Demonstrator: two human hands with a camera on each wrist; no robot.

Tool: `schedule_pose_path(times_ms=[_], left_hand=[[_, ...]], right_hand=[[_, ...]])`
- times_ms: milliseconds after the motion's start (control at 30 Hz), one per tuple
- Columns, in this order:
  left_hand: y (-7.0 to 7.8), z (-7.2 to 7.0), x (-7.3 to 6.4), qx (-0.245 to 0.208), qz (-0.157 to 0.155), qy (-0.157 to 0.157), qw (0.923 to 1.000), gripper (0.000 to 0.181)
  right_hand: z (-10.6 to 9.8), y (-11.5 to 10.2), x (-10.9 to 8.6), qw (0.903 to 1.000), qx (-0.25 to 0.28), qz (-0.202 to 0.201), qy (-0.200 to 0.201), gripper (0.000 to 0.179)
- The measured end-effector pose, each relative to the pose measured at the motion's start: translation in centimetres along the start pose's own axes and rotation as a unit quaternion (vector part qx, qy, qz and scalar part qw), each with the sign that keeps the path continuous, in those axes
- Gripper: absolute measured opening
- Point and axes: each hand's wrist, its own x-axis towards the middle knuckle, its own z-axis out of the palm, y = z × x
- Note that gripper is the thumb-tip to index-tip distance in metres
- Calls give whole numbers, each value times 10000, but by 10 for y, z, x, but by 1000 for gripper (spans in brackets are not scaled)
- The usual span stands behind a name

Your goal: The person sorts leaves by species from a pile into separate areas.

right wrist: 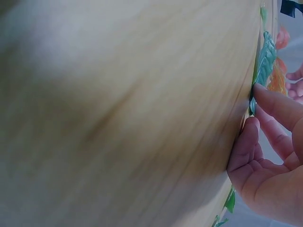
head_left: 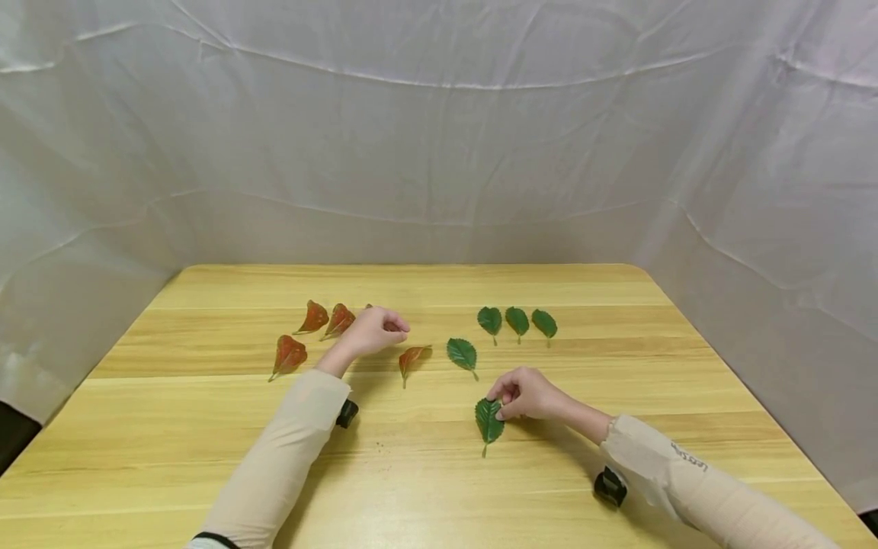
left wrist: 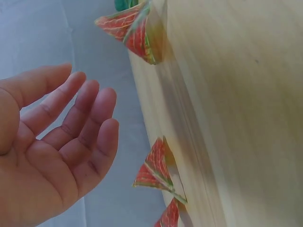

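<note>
My right hand [head_left: 531,393] pinches the edge of a green leaf [head_left: 488,422] between thumb and fingers, low over the table. Its stem points toward me. In the right wrist view the same leaf [right wrist: 266,59] stands at the fingertips. My left hand [head_left: 370,331] hovers above the table with loosely bent fingers and an empty palm, as the left wrist view shows. Just right of it lies a folded red leaf [head_left: 411,358]. Left of it are more red leaves [head_left: 315,316], [head_left: 339,319], [head_left: 288,354]; another is mostly hidden behind the hand.
Three green leaves [head_left: 517,320] form a row at the back right of the wooden table [head_left: 384,488]. A further green leaf [head_left: 463,353] lies between that row and the right hand. Pale cloth [head_left: 439,152] hangs around the table's back and sides.
</note>
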Motion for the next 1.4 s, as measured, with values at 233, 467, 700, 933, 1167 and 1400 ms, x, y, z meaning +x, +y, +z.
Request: schedule_pose_path(times_ms=[233,467,700,933,1167,1400], left_hand=[[6,8,7,124,45,-198,9997,18],[8,11,11,168,-67,-291,9994,18],[4,15,15,330,-271,-615,9972,19],[-1,19,19,354,46,-988,9945,21],[-2,20,22,309,-4,-1401,9897,20],[-4,19,23,229,-203,-1591,9868,21]], right_hand=[[1,3,1,9999,-108,-57,12,19],[0,2,0,9999,-51,-119,21,19],[-1,-1,-1,9998,-7,-176,15,19],[-1,0,0,9998,-48,-171,2,20],[-1,0,0,9999,-64,-130,24,20],[-1,0,0,9999,-65,-143,-38,19]])
